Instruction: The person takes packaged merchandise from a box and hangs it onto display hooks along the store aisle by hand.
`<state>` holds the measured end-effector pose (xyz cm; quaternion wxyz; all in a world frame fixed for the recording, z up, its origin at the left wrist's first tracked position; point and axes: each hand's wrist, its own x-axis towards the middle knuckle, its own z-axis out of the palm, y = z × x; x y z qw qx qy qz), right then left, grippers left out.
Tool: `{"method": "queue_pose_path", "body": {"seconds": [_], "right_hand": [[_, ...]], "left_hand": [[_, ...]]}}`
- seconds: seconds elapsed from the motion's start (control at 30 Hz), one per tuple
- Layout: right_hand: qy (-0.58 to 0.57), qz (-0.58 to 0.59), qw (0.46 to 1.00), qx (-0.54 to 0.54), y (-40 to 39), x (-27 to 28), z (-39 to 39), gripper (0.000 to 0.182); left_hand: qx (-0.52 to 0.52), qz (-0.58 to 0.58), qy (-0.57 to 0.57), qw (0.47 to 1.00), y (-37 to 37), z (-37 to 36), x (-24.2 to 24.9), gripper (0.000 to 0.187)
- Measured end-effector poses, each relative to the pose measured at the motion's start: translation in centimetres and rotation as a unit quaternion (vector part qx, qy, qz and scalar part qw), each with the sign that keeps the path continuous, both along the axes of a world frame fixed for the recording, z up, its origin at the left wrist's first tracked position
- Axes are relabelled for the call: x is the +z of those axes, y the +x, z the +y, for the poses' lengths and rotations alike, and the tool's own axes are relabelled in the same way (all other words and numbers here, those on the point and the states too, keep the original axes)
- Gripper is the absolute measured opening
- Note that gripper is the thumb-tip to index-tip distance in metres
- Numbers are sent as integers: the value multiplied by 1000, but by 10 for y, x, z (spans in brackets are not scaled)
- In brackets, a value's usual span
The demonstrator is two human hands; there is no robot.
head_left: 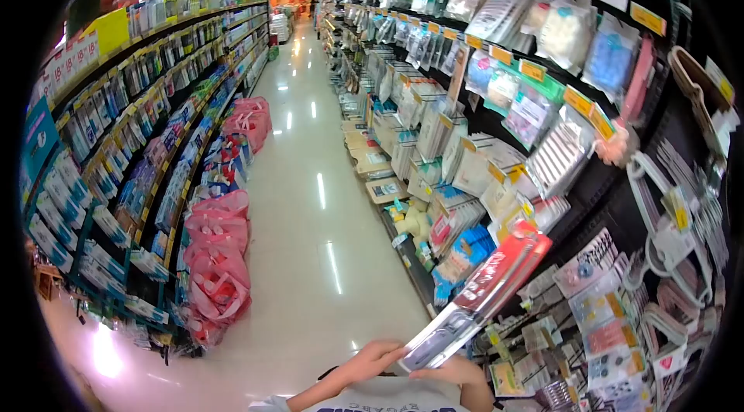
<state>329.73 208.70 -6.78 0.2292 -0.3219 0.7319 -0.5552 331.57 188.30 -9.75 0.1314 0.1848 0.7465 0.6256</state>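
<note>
A long, narrow blister pack (482,296) with a red card top and a clear lower end slants up to the right in front of me. Something dark and handle-like shows through its plastic, but its exact kind is not plain. My left hand (377,359) pinches the lower left edge of the pack. On the lower right side, my right hand (451,372) is closed around the bottom end, with its fingers partly hidden. The pack's upper end overlaps the hanging goods on the right-hand shelf.
To the right, a tall rack holds bagged goods (568,34), plastic hangers (673,237) and small carded items (608,334). Pink bags (219,288) stand along the foot of the left shelving (147,121). A shiny tiled aisle floor (298,218) runs between both sides.
</note>
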Motion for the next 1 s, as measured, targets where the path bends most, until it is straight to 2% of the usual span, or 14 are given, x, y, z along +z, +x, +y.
{"method": "queue_pose_path", "body": {"seconds": [0.1,0.17,0.2,0.3,0.37,0.43,0.5,0.57,0.63,0.73,0.8,0.87,0.93,1.0], "right_hand": [[-5,-59,996,72,-29,-3,-16,42],[52,-62,990,117,-51,-8,-29,41],[47,-2,991,128,-61,-5,-38,41],[53,18,988,146,-96,5,-67,39],[47,30,983,174,-125,-12,-88,38],[59,132,966,217,-153,-13,-115,39],[60,152,963,213,-176,-1,-144,40],[91,150,965,197,-200,8,-174,39],[65,119,970,204,-226,23,-207,38],[92,145,958,229,-261,29,-249,35],[110,137,957,231,-274,32,-272,34],[128,122,956,236,-288,29,-293,33],[61,86,966,235,-298,21,-312,31],[54,38,968,242,-311,9,-331,29]], "left_hand": [[-40,-30,-19,999,-13,-28,-12,27],[-57,-55,-27,996,-28,-44,-15,27],[-74,-53,-33,995,-36,-52,-14,26],[-103,-44,-37,993,-67,-76,-14,29],[-115,-37,-37,992,-93,-96,-17,32],[-171,-18,-76,982,-124,-122,-18,37],[-138,8,-71,988,-147,-151,-11,36],[-141,53,-141,978,-176,-184,0,33],[-105,50,-149,982,-193,-213,13,31],[-73,96,-136,983,-218,-254,9,31],[-9,125,-93,988,-221,-272,2,30],[29,83,-74,993,-226,-287,5,30],[72,31,-53,996,-227,-299,2,29],[131,28,-2,991,-232,-313,-7,29]]}}
